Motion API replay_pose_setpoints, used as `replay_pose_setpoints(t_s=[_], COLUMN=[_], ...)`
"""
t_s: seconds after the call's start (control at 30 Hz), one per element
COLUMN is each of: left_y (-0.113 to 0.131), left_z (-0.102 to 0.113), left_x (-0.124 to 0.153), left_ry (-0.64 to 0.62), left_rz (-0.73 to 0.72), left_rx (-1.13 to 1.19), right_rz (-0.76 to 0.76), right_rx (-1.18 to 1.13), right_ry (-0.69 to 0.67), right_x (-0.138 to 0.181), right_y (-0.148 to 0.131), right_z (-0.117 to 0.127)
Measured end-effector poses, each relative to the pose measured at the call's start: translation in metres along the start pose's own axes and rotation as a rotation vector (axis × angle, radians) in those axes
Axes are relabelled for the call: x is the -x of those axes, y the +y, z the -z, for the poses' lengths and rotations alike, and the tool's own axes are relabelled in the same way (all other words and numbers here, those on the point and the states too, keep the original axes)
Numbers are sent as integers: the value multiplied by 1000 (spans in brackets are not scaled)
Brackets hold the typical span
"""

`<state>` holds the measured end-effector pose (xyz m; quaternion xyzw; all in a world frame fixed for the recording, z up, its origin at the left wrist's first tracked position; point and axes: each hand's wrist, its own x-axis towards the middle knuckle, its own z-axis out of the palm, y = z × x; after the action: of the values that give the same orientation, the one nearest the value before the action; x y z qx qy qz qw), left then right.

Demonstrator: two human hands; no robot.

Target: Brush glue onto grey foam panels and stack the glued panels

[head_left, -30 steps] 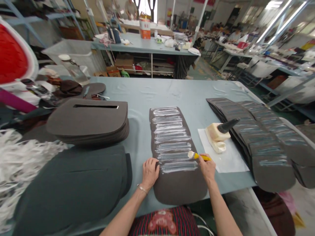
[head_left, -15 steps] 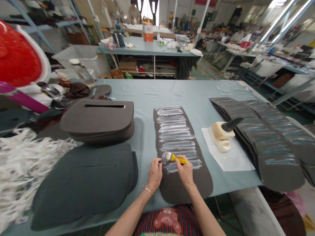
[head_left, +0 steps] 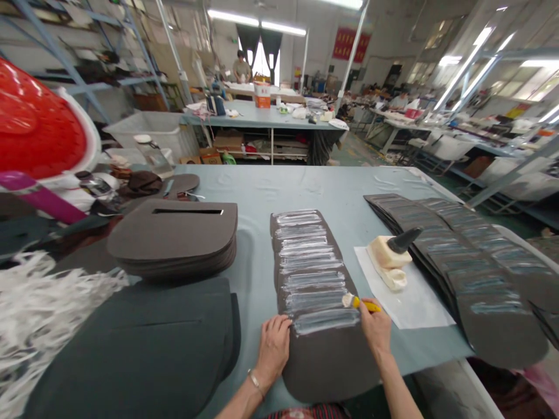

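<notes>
A row of overlapping dark brown foam pieces (head_left: 312, 273) lies in front of me on the grey-blue table (head_left: 305, 183), each streaked with white glue. My right hand (head_left: 375, 329) is closed on a yellow-handled brush (head_left: 360, 302) whose bristles touch the right end of the nearest glue stripe. My left hand (head_left: 273, 346) presses its fingers on the left edge of the nearest piece. A cream glue bottle with a black nozzle (head_left: 391, 256) lies on white paper (head_left: 414, 302) to the right.
A stack of brown slotted pieces (head_left: 174, 235) sits at left, a larger dark grey stack (head_left: 135, 349) in front of it, white shredded strips (head_left: 39, 314) at far left. Glued pieces (head_left: 471, 273) are fanned out at right. A person stands at a far table.
The brush went from the right end of the stripe to the left, then back to the right end. The camera tilted upward, and my left hand stayed on the piece's left edge.
</notes>
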<state>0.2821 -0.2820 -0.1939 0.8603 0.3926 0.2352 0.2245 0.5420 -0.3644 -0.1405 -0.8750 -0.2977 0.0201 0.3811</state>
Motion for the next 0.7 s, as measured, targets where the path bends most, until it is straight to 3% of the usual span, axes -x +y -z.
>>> replay_pose_setpoints(t_s=[0.07, 0.2, 0.4, 0.7], left_y=[0, -1, -10, -16], left_z=[0, 5, 11, 1], left_x=[-6, -32, -82, -156], left_ry=[24, 85, 128, 50], left_rz=[55, 163, 208, 158], left_rx=[33, 86, 84, -38], right_rz=[20, 106, 98, 188], right_rx=[3, -134, -173, -412], right_ry=[29, -113, -50, -320], right_x=[-6, -7, -43, -73], right_y=[-2, -27, -51, -120], right_z=[0, -21, -48, -127])
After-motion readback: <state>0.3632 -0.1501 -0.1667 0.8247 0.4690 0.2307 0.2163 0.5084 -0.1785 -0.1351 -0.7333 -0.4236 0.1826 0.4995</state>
